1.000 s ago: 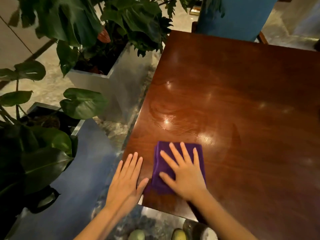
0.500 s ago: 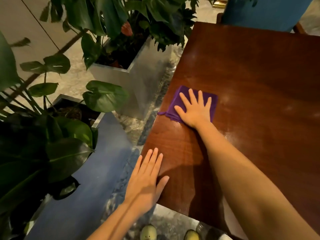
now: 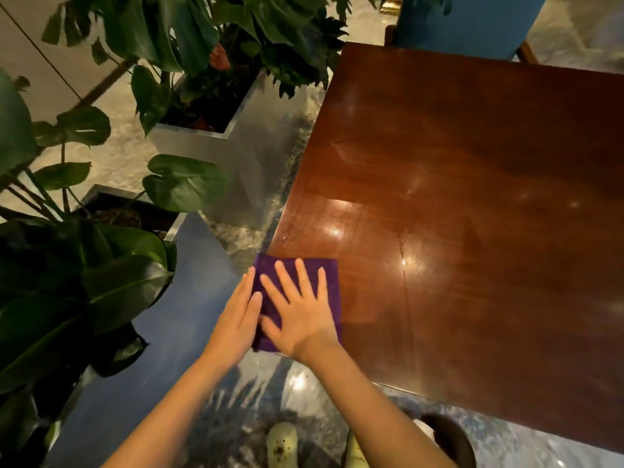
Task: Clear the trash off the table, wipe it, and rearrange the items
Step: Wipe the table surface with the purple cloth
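Note:
A folded purple cloth [image 3: 330, 276] lies on the near left corner of the glossy brown wooden table [image 3: 466, 197], its left part hanging over the edge. My right hand [image 3: 300, 320] presses flat on the cloth with fingers spread. My left hand [image 3: 236, 320] lies flat just beside it at the table's left edge, fingertips touching the cloth's left side. The tabletop shows wet streaks and light reflections, with no trash or items on the visible part.
Two metal planters with large green leaves [image 3: 256, 146] [image 3: 182, 298] stand close along the table's left side. A blue chair [image 3: 466, 21] sits at the far edge. My light shoes [image 3: 282, 444] and a dark round object [image 3: 449, 437] are on the marble floor below.
My right hand has dragged the cloth from the far left part of the table back to the near left corner. My left hand now touches the cloth's side.

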Motion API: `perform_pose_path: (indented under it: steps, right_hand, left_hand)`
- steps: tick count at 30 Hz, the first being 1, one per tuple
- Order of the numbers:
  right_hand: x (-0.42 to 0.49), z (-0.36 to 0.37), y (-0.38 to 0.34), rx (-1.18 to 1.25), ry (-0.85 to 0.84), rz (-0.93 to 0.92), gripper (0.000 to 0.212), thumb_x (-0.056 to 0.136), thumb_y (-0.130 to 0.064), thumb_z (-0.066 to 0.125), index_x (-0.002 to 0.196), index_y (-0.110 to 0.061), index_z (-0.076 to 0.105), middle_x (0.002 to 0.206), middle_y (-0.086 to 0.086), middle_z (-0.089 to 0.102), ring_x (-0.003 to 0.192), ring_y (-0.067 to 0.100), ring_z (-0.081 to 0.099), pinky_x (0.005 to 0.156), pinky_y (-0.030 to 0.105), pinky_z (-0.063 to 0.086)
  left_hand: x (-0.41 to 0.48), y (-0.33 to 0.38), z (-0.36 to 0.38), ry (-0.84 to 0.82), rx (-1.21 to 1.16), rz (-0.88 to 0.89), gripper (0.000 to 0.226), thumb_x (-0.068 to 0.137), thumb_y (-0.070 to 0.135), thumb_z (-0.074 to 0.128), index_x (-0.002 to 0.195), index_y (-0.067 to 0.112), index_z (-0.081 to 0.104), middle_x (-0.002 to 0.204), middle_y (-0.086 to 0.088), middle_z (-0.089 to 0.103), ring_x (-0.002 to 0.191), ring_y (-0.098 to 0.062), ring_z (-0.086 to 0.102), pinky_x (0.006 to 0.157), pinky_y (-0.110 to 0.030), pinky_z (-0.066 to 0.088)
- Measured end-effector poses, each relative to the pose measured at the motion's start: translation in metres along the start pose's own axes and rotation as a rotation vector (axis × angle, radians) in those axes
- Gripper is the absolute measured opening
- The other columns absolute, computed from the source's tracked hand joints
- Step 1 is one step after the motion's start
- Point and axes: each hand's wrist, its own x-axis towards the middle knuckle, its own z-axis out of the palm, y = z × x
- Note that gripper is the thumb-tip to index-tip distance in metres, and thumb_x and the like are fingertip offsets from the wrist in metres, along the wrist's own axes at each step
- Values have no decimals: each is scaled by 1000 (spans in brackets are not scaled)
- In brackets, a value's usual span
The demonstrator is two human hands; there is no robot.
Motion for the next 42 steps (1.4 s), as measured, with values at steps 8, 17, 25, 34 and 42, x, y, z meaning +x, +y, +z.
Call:
perform_pose_path:
  steps: [8, 17, 25, 34, 42]
  right_hand:
    - [-53, 1, -50, 102, -77, 10, 70, 77, -57, 33, 134, -20, 52, 146, 3, 46, 137, 29, 39, 109, 58, 20]
    - [-53, -10, -4, 154, 206, 141, 42, 67, -29, 75, 108, -20, 69, 111, -1, 69, 99, 20, 64, 91, 32, 31]
    - [-90, -16, -38, 228, 55, 197, 37, 63, -4, 73, 94, -20, 64, 86, -2, 60, 81, 23, 58, 66, 31, 45]
    - [-111, -132, 32, 821, 7, 297, 13, 79, -14, 71, 84, -26, 69, 83, -13, 65, 79, 0, 59, 70, 9, 43]
    - [-143, -201, 130, 843, 337, 439, 19, 79, -5, 71, 91, -21, 70, 83, -9, 69, 70, -1, 61, 70, 7, 45]
  left_hand:
    - [-10, -14, -13, 143, -62, -244, 50, 93, 20, 53, 141, 18, 38, 137, -8, 50, 123, -24, 50, 96, -29, 41]
    - [-10, -20, -36, -17, -49, -206, 16, 86, 6, 63, 85, 22, 59, 84, 6, 60, 85, -19, 58, 64, -17, 46]
    - [-35, -31, -54, -259, 323, -234, 14, 86, 17, 65, 97, 19, 57, 91, 2, 60, 87, -16, 59, 60, -13, 41]
    - [-34, 85, -80, -497, 326, 57, 18, 88, 24, 61, 84, 8, 68, 93, -14, 65, 88, -22, 62, 78, -29, 47]
    - [16, 185, -3, -343, 258, 480, 15, 83, 19, 68, 94, 11, 72, 92, 0, 70, 89, -10, 61, 82, -29, 44]
